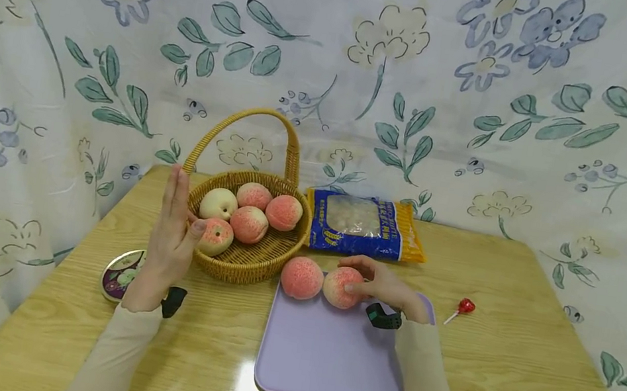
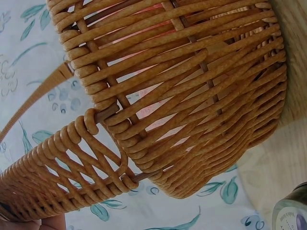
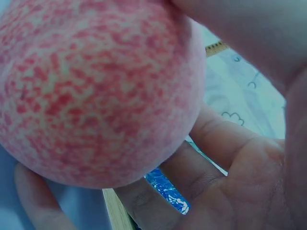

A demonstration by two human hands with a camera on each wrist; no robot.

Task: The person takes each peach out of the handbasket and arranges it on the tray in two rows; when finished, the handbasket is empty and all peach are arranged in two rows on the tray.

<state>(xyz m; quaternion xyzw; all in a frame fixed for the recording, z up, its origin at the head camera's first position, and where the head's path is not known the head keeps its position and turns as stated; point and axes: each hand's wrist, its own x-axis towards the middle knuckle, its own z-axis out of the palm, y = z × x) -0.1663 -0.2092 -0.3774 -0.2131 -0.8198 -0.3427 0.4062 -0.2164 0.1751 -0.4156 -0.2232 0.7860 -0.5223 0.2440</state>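
Note:
My right hand (image 1: 382, 285) grips a red-speckled peach (image 1: 343, 287) at the far edge of the lilac tray (image 1: 335, 359); in the right wrist view the peach (image 3: 100, 96) sits between thumb and fingers. Another pink peach (image 1: 302, 278) rests just left of it on the tray. My left hand (image 1: 169, 255) stands upright, fingers straight, against the left side of the wicker basket (image 1: 245, 271) near the handle's base. Several peaches (image 1: 249, 224) lie inside the basket. In the left wrist view the woven side (image 2: 192, 96) and handle (image 2: 67, 167) hide most of that hand.
Behind the tray lies a blue and yellow food packet (image 1: 357, 225). A round decorated tin (image 1: 118, 275) is left of my left wrist. To the right of the tray is a red lollipop (image 1: 465, 306). A floral curtain (image 1: 333, 58) hangs behind the wooden table (image 1: 507, 356).

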